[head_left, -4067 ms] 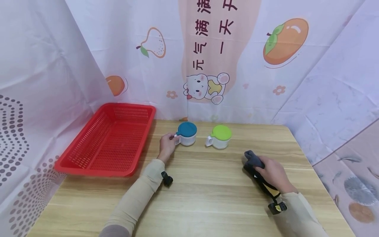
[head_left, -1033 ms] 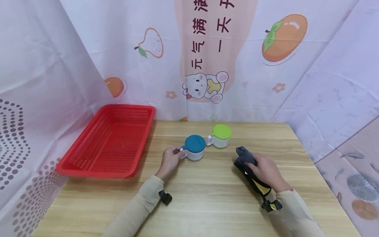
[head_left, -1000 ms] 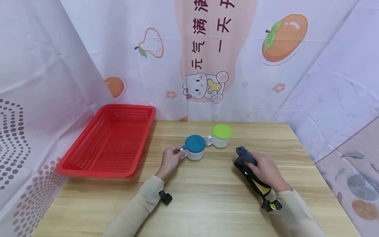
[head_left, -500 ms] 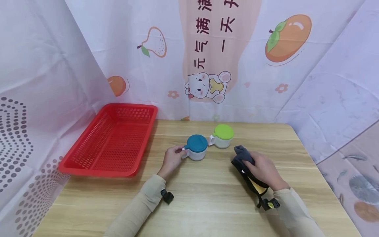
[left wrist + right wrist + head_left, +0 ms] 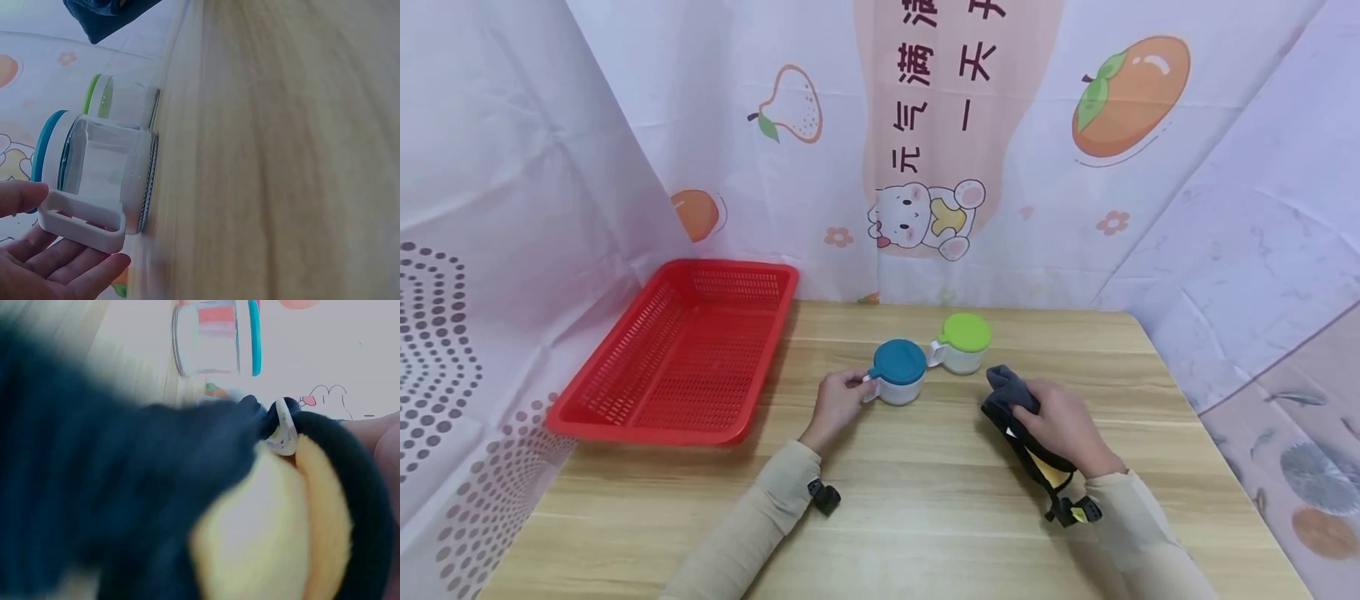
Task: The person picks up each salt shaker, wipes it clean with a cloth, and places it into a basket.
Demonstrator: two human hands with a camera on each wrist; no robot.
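Note:
My left hand (image 5: pixel 837 403) holds the white handle of a clear seasoning jar with a blue lid (image 5: pixel 899 362). In the left wrist view the thumb is at the lid's edge and the fingers lie behind the handle (image 5: pixel 81 225); the jar stands upright on the table. Just behind it, to the right, is a similar jar with a green lid (image 5: pixel 966 333). My right hand (image 5: pixel 1063 421) grips a bunched dark grey cloth (image 5: pixel 1011 392) with black edging and a yellow side, right of the jars. In the right wrist view its yellow side (image 5: pixel 256 531) fills much of the picture.
A red plastic basket (image 5: pixel 765 367) with slotted walls stands at the table's left. Printed curtains (image 5: pixel 835 192) hang along the table's back edge and both sides. The wooden table (image 5: pixel 910 508) runs toward me in front of the jars.
Over about four seconds my left hand has brought the blue-lidded jar nearer to me and a little right. My right hand has moved left with the cloth, closer to the jars.

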